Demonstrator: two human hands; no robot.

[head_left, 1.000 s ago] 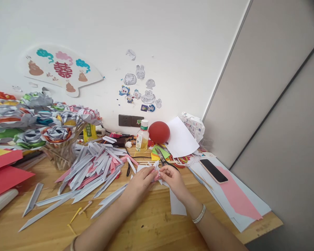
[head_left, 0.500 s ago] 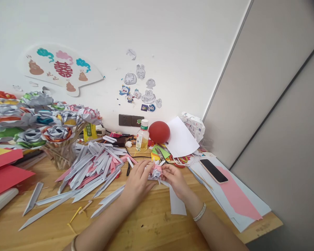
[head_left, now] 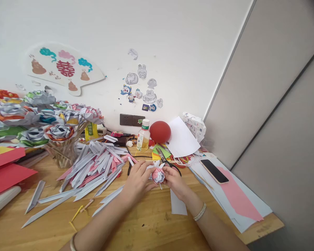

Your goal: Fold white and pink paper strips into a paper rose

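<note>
Both my hands hold a small rolled paper flower (head_left: pixel 158 174), pink and white, just above the wooden table (head_left: pixel 136 226). My left hand (head_left: pixel 138 181) cups its left side with fingers curled round it. My right hand (head_left: pixel 174 179) pinches its right side; a bracelet sits on that wrist. A pile of folded white and pink paper strips (head_left: pixel 94 165) lies to the left of my hands. Black-handled scissors (head_left: pixel 164 159) lie just behind the flower.
A jar of finished paper flowers (head_left: pixel 42 122) stands at the back left, red card sheets (head_left: pixel 5 170) beside it. A small bottle (head_left: pixel 143 139), a red ball (head_left: pixel 160 131) and white paper (head_left: pixel 181 139) sit by the wall. A phone (head_left: pixel 214 170) lies on pink and white sheets at right.
The paper piece has been lifted off the table and turned; it now shows as a rounded rolled bud between both hands. My hands shifted slightly right and up.
</note>
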